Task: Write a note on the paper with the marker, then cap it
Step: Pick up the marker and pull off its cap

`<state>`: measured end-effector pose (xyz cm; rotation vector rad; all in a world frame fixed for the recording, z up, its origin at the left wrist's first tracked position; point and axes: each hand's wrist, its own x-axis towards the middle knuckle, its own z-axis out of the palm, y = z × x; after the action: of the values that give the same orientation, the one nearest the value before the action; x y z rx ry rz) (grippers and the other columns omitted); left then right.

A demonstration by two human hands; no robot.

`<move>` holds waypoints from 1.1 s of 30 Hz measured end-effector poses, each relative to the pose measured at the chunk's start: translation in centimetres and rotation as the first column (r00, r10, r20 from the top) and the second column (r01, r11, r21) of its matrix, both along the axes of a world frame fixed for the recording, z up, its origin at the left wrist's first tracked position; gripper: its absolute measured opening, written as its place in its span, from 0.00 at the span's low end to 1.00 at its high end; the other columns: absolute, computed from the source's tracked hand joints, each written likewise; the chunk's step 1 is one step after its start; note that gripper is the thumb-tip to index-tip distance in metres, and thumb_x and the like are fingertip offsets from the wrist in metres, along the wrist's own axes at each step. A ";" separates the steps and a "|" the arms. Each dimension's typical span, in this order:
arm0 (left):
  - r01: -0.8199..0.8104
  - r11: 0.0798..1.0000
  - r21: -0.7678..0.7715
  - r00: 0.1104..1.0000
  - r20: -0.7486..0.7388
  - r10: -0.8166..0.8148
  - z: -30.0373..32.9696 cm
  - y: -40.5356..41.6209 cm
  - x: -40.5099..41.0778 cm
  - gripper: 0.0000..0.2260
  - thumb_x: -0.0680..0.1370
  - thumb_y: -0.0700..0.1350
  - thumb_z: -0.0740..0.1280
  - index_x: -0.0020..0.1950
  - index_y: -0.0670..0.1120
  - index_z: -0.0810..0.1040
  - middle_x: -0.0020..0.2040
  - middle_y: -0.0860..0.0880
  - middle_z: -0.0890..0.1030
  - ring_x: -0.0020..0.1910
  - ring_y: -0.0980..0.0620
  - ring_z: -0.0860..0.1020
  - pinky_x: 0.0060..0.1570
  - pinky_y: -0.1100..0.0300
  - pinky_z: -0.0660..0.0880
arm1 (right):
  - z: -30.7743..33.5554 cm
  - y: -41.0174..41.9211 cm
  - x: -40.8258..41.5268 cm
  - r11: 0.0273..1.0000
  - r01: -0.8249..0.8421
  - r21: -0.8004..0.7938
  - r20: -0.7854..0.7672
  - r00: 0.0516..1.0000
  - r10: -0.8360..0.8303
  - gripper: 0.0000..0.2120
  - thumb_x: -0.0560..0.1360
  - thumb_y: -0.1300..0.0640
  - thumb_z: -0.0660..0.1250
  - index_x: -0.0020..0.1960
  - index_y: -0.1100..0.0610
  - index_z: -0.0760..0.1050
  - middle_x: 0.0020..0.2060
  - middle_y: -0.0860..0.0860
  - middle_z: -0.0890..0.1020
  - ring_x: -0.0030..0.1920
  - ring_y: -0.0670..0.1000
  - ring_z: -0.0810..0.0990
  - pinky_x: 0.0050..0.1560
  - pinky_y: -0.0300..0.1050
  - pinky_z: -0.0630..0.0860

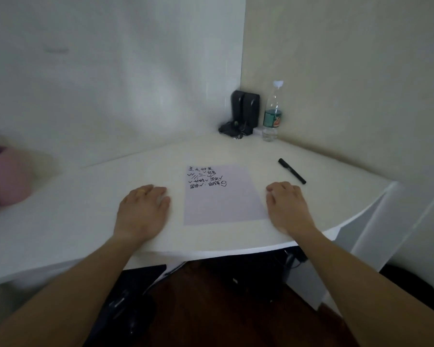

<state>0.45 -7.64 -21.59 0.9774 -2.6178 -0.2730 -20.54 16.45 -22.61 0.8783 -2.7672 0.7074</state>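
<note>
Both hands are lying palm down on the white worktop (pixel 85 209), empty and relaxed, with the fingers loosely spread and gripping nothing. The left hand (pixel 142 211) is resting just left of the paper (pixel 223 201), apart from its edge, and a ring is showing on one of its fingers. The right hand (pixel 287 206) is sitting at the paper's right edge, with its thumb side touching or nearly touching the sheet; which one, I cannot tell. Both bare forearms are reaching in from the near edge of the worktop.

Between the hands the paper is lying flat, a pale lilac sheet slightly turned. Several lines of black handwriting with check marks are filling its upper left part, while the lower part is staying blank.

Farther back and to the right, the marker (pixel 292 170) is lying on the worktop, well apart from the paper and just beyond the right hand without touching it. It is black all over and appears capped.

At the far left a blurred pink cup (pixel 8 176) is standing. In the far corner, against the walls, two black speakers (pixel 244 108) are standing side by side with a tangle of black cable at their base, and a clear water bottle (pixel 272 113) with a white cap and green label is standing upright just right of them.
</note>
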 end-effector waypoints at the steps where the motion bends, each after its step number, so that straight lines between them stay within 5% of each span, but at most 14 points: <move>1: -0.005 1.000 -0.001 1.000 -0.004 0.005 0.1 0.0 -0.1 0.20 0.83 0.54 0.58 0.73 0.51 0.75 0.75 0.43 0.74 0.75 0.40 0.70 0.74 0.46 0.65 | 0.1 0.0 0.0 1.000 0.001 -0.006 0.002 1.000 -0.001 0.15 0.84 0.56 0.56 0.66 0.58 0.76 0.64 0.58 0.78 0.65 0.61 0.71 0.67 0.51 0.67; 9: -0.019 1.000 -0.024 1.000 -0.019 0.018 0.4 -0.6 -0.6 0.19 0.80 0.57 0.57 0.66 0.52 0.78 0.66 0.44 0.80 0.65 0.39 0.76 0.64 0.45 0.74 | 0.1 -0.4 -0.3 1.000 0.013 -0.015 -0.052 0.999 -0.014 0.12 0.83 0.56 0.58 0.61 0.58 0.76 0.59 0.58 0.78 0.60 0.60 0.73 0.61 0.53 0.71; 17: -0.040 0.999 -0.010 0.999 -0.001 0.040 0.4 -1.0 -0.9 0.16 0.82 0.55 0.61 0.67 0.55 0.76 0.69 0.48 0.77 0.69 0.42 0.73 0.65 0.45 0.72 | -0.1 -0.6 -2.0 1.000 -0.013 -0.024 -0.112 0.994 0.010 0.13 0.82 0.54 0.62 0.60 0.60 0.79 0.57 0.60 0.80 0.58 0.63 0.76 0.59 0.54 0.71; 21: -0.041 0.999 -0.003 0.999 0.011 0.041 0.3 -1.0 -0.9 0.19 0.80 0.60 0.56 0.67 0.56 0.75 0.69 0.48 0.77 0.69 0.41 0.73 0.64 0.43 0.72 | 1.7 -0.1 -5.8 0.982 0.151 -0.111 -0.152 0.974 -0.167 0.18 0.81 0.53 0.64 0.66 0.63 0.75 0.62 0.63 0.78 0.61 0.65 0.74 0.59 0.56 0.73; 25: -0.039 0.999 0.009 0.999 0.002 0.039 0.6 -0.8 -0.9 0.22 0.77 0.61 0.52 0.66 0.57 0.76 0.69 0.49 0.77 0.69 0.42 0.73 0.63 0.44 0.72 | 1.9 -0.4 -9.1 0.944 0.313 0.102 -0.215 0.934 -0.286 0.22 0.82 0.50 0.61 0.69 0.64 0.69 0.62 0.64 0.76 0.60 0.66 0.74 0.56 0.58 0.73; 33: -0.047 0.999 -0.023 0.999 -0.014 0.047 -0.1 -1.3 -1.2 0.14 0.82 0.56 0.61 0.66 0.57 0.76 0.70 0.49 0.77 0.70 0.43 0.72 0.64 0.44 0.71 | 1.5 -2.7 -10.1 0.943 0.311 0.121 -0.178 0.941 -0.287 0.13 0.79 0.69 0.60 0.59 0.65 0.78 0.58 0.61 0.78 0.61 0.63 0.74 0.55 0.53 0.73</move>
<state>-0.73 -8.96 -21.65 1.0240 -2.5764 -0.2360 -30.61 13.72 -21.13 0.4899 -2.7470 0.3673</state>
